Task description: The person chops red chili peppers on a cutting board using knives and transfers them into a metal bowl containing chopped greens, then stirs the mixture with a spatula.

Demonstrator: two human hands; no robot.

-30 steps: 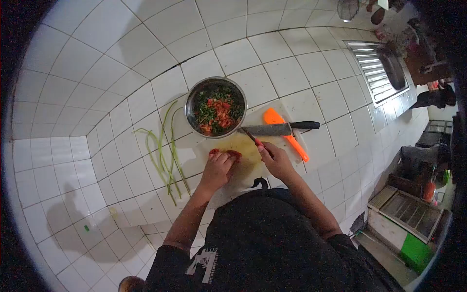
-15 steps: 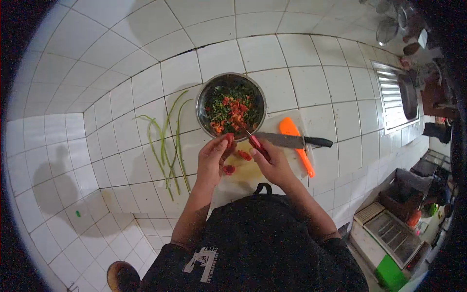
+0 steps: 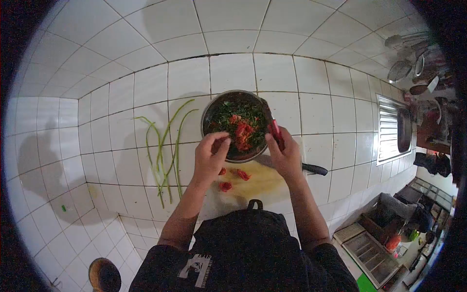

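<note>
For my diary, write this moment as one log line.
left hand: at bowl | right hand: holds red knife | bowl: greens, red bits | stems: on counter

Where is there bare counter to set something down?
Right: nearly bare counter between the bowl and sink. Left: bare tiles between the stems and side wall. Crowded: the bowl's front, with the left hand, right hand, black knife and red pieces.

In mid-frame, the left hand (image 3: 210, 156) is at the lower-left rim of a metal bowl (image 3: 203, 121) of chopped greens (image 3: 226, 113) and red bits (image 3: 243, 134), the right hand (image 3: 287, 155) grips a red-handled knife (image 3: 276, 129) at its right rim, 3 red scraps (image 3: 243, 174) lie below, and green stems (image 3: 177, 148) lie at left.
</note>
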